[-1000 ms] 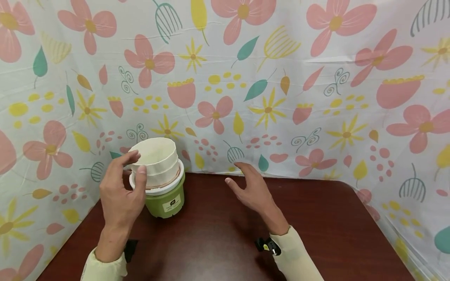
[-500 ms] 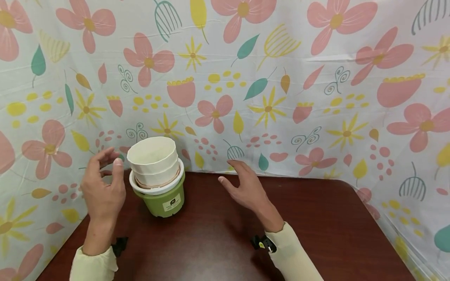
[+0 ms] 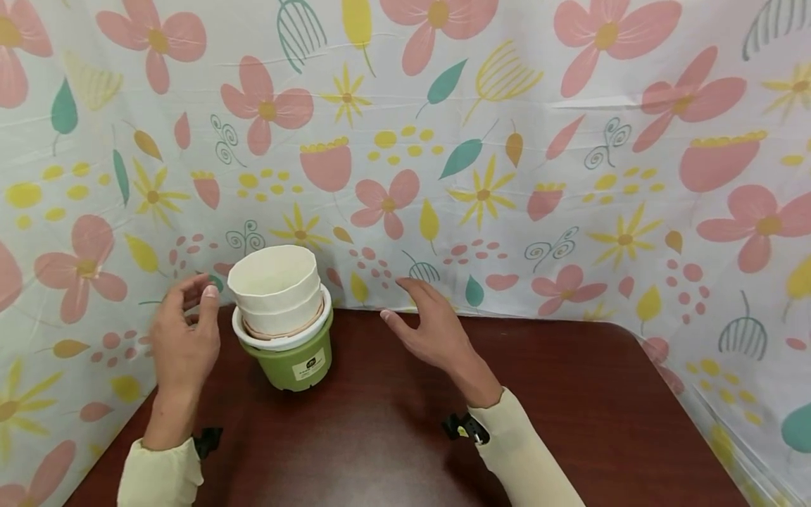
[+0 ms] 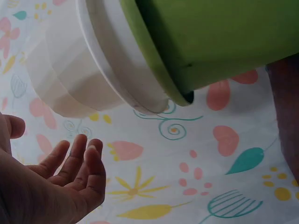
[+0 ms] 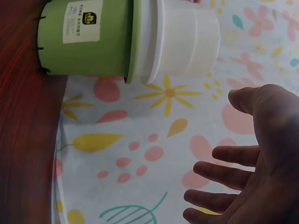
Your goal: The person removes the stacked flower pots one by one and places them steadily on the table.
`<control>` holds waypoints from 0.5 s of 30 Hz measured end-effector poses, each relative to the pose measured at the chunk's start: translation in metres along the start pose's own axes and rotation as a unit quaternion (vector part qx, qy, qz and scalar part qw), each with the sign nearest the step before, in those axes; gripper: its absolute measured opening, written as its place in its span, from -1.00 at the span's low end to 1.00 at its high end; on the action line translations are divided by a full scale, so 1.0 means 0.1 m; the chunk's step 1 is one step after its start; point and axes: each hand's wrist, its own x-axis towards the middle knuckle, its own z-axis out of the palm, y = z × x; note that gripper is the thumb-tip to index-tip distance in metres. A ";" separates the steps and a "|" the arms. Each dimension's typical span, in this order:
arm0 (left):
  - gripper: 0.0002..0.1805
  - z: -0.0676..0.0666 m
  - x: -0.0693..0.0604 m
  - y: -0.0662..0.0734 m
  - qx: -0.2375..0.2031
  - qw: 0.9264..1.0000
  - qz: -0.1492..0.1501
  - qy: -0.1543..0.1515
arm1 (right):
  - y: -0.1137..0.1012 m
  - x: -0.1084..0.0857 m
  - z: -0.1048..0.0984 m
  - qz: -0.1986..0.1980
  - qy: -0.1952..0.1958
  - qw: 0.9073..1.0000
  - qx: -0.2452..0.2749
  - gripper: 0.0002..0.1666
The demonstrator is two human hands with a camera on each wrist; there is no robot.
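A stack of nested flowerpots stands at the left back of the table. At its bottom is a green pot (image 3: 296,364) with a pale label; a white-rimmed pot (image 3: 283,343) sits inside it, and a cream faceted pot (image 3: 277,296) is on top. Just left of the stack is my left hand (image 3: 186,338), apart from it, fingers loosely bent and holding nothing. On the other side, my right hand (image 3: 434,327) hovers with thumb and fingers spread, also apart from the pots. Both wrist views show a gap between hand and pots (image 4: 74,70).
The dark red-brown table (image 3: 380,436) has a rounded far right corner. A white curtain (image 3: 393,105) printed with flowers and leaves hangs close behind the stack and along both sides. Each wrist wears a black strap (image 3: 467,428).
My left hand has drawn away from the pots to the left. My right hand has shifted a little leftward, toward the stack. The pots stay in place.
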 end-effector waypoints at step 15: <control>-0.28 0.01 0.11 -0.25 0.022 0.980 -0.151 -0.130 | -0.22 0.16 0.01 -0.046 0.013 0.999 0.014 -0.30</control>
